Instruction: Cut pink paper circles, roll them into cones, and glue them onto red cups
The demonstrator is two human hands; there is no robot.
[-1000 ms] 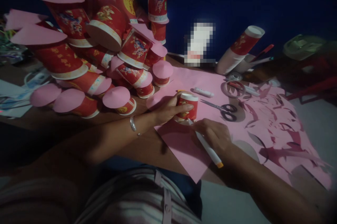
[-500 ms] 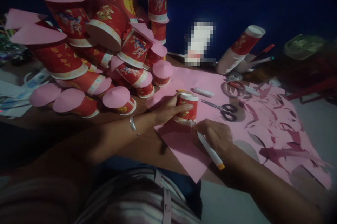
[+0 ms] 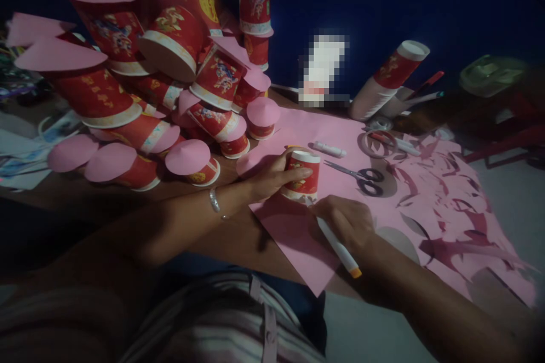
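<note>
A red paper cup [image 3: 307,181] with a gold print and white rims stands on a sheet of pink paper [image 3: 313,263]. Wrapped around the cup's left side, my left hand [image 3: 279,175] is closed on it, thumb across the front. My right hand [image 3: 347,218] grips a white marker pen [image 3: 338,246] with an orange end. The pen's tip is at the cup's white lower band. Just right of the cup lie black-handled scissors [image 3: 360,175], and behind it a white marker cap or glue stick [image 3: 328,149], which I cannot tell apart.
Several red cups with pink cone tops [image 3: 187,164] are piled at the left. A stack of cups [image 3: 389,79] leans at the back right. Pink paper scraps [image 3: 455,204] and a tape roll [image 3: 378,142] lie at the right.
The marker's tip has shifted slightly left along the cup's lower band, with small movement of my right hand. My left hand and the cup stay in place.
</note>
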